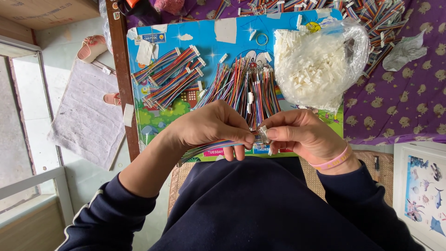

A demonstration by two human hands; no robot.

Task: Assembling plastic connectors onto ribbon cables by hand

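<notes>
My left hand (214, 126) pinches a flat multicoloured ribbon cable (204, 149) near its end; the cable trails left under my wrist. My right hand (297, 134), with a pink wristband, holds a small white plastic connector (263, 134) against the cable's tip. Both hands meet above the near edge of a blue picture board (232, 42). Just beyond my fingers lies a loose heap of coloured wire harnesses (246, 86). Bundles of finished ribbon cables (169, 76) lie on the board's left part.
A clear plastic bag of white connectors (316, 62) sits at the board's right. More coloured cables (371, 18) are piled at the back on a purple patterned cloth (404, 97). A sandal (93, 46) and grey mat (86, 116) lie on the floor at left.
</notes>
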